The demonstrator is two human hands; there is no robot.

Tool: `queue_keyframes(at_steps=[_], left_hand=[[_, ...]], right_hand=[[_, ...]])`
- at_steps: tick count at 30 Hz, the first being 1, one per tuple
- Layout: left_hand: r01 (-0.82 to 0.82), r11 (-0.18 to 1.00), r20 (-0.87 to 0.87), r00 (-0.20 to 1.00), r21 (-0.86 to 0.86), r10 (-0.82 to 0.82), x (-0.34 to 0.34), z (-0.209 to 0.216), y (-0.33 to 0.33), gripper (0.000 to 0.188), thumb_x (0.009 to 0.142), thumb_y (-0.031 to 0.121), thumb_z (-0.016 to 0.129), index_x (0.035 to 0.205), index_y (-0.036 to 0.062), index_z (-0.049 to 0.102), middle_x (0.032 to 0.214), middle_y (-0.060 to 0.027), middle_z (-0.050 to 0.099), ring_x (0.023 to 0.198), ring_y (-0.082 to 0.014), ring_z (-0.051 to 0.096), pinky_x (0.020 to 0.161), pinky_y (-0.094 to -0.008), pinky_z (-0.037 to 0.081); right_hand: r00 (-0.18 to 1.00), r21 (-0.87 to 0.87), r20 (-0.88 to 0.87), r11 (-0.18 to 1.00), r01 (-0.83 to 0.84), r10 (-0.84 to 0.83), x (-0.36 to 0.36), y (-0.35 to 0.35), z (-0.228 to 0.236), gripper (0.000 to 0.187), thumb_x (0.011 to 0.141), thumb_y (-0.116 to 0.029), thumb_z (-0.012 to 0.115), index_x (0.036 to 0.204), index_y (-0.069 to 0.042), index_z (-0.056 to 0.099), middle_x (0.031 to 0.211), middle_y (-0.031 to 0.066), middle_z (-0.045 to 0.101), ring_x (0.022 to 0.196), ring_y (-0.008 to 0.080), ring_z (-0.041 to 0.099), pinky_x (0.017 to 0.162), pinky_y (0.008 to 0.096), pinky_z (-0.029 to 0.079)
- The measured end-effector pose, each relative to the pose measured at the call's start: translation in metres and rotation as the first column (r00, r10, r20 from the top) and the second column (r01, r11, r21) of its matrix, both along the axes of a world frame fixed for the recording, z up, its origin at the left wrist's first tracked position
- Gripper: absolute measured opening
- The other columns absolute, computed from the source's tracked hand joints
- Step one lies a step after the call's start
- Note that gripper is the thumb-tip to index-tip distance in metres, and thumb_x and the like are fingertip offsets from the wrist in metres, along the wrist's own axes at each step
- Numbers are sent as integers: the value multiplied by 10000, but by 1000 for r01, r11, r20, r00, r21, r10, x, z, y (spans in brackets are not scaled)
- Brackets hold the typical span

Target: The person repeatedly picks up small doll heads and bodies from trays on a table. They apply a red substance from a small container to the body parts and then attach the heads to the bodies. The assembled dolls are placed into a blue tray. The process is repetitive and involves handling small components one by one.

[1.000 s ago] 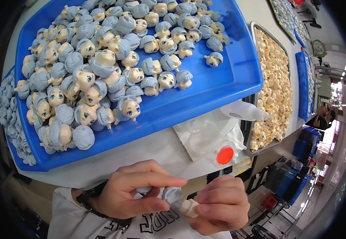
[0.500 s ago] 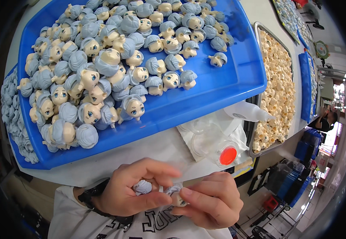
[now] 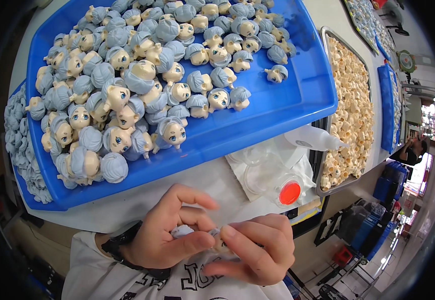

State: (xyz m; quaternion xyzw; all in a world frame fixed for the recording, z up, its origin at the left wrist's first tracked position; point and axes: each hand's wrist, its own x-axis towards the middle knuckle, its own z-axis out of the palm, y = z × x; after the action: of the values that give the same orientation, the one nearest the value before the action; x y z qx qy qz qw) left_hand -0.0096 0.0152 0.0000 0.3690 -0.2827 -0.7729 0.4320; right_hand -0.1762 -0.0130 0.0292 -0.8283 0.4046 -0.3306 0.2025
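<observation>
In front of my body, at the lower middle, my two hands meet over a small doll head [image 3: 219, 244], cream-faced with blue-grey hair. My right hand [image 3: 262, 247] pinches it between thumb and fingers, which cover most of it. A blue-grey hair piece [image 3: 181, 231] rests in the curled fingers of my left hand [image 3: 165, 232]; its index finger is lifted away, and its thumb tip reaches the doll head. Beyond my hands stands a blue tray [image 3: 282, 105] heaped with doll heads [image 3: 175, 132] that have painted blue eyes and blue-grey hair.
A second blue tray of blue-grey hair pieces [image 3: 22, 140] sits under the left side. Right of the big tray are a metal tray of cream parts [image 3: 350, 110], a white squeeze bottle [image 3: 312, 138] and a clear container with a red disc [image 3: 289, 192]. Farther right, a person [image 3: 413, 150] is in the background.
My left index finger has lifted and spread from the other fingers. My right hand has shifted slightly left, now hiding more of the doll head. The whole view has shifted a little.
</observation>
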Motion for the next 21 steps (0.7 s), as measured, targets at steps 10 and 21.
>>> queue_keyframes(at_steps=[10, 21], left_hand=[[245, 959, 185, 959, -146, -217, 9, 5, -9, 470, 898, 249, 538, 1190, -61, 340, 799, -61, 586, 751, -69, 533, 728, -214, 391], [400, 863, 107, 916, -309, -387, 8, -4, -16, 462, 778, 481, 644, 835, 31, 560, 579, -15, 576, 437, -92, 515, 404, -221, 388]], right_hand=[[992, -39, 122, 999, 37, -32, -1, 10, -13, 453, 601, -298, 798, 900, -12, 615, 713, 30, 543, 477, 129, 451, 425, 237, 338], [946, -185, 262, 972, -146, 192, -11, 5, -10, 304, 688, -176, 748, 875, 15, 602, 757, 101, 561, 476, 158, 474, 402, 247, 300]])
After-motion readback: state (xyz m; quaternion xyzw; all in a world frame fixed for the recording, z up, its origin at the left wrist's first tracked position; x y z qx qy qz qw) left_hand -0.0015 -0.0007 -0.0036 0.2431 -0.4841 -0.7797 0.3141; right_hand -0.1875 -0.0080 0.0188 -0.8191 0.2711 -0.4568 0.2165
